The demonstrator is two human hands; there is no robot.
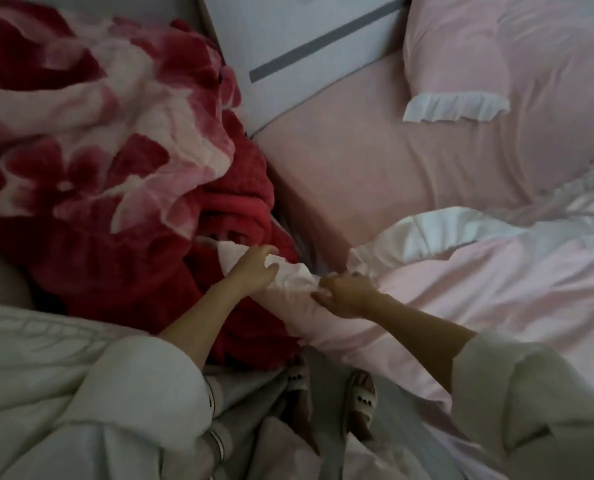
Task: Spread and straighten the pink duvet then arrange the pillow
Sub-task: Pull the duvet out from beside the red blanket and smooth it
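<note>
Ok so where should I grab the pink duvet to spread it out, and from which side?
Probably by the white frilled edge at the near corner of the pink duvet, coming from the bedside where the person stands. That corner is bunched, and both the left hand and right hand already grip it there. The frill runs rightward, giving a clear line to pull it flat.

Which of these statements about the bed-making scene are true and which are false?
1. Both hands grip the white frilled edge of the pink duvet. True: left hand, right hand.
2. The pink pillow lies on the floor. False: it rests at the head of the bed.
3. A red floral blanket is heaped left of the bed. True.
4. The person is barefoot. False: they wear slippers.
</note>
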